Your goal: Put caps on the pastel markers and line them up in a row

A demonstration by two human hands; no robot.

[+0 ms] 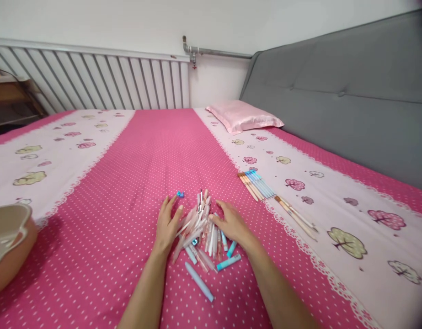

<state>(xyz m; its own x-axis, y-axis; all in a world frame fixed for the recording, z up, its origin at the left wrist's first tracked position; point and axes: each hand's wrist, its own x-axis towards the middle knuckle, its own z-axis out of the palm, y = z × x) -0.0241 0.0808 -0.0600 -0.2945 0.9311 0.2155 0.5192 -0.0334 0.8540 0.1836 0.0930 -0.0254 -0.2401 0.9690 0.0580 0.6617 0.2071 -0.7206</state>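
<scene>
Left hand: palm down, fingers spread wide, thumb apart from them, cupped at the left edge of a loose pile of slim pens, mostly clear, white and pale pink plastic. Right hand: fingers also parted, thumb reaching over the pile's right edge; whether its tip touches a pen cannot be told. Neither hand grips anything visible. The pile lies between the two hands, its pens crossing at many angles, on a magenta bedspread with white dots.

Just beyond the left fingertips: a small bright-blue object, shape too small to make out. Between the forearms, nearer the body than the pile: a thick pale-blue pen, lying slantwise. Just below the right hand: a short turquoise tube with a pale label.

Right of the right hand, apart from the pile: a neat side-by-side row of beige and light-blue pens; adjoining its near end, a smaller group of beige pens with brown ends. Well left of the left hand: a peach plastic basin with a beige interior, cut off by the view's edge. Far beyond the right hand: a pink satin pillow.
</scene>
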